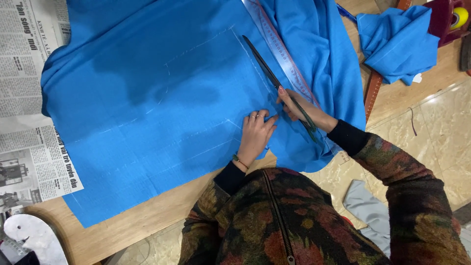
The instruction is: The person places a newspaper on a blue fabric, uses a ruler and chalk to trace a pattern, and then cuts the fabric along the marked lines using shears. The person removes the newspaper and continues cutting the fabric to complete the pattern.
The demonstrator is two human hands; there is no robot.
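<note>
A large sheet of blue fabric [147,98] with white chalk lines lies spread on a wooden table [142,221]. My left hand [256,133], with rings and a bracelet, presses flat on the fabric near its lower right edge. My right hand [304,112] grips long dark scissors [274,78], whose blades lie along a chalk line and point up toward the far side. A clear ruler [279,49] lies under the fabric folds just right of the blades.
Newspaper sheets [29,98] cover the table's left side. A bundled piece of blue fabric [397,41] sits at the upper right next to a dark red box [449,19]. A white curved template [34,235] lies at lower left. Grey cloth [365,208] lies on the tiled floor.
</note>
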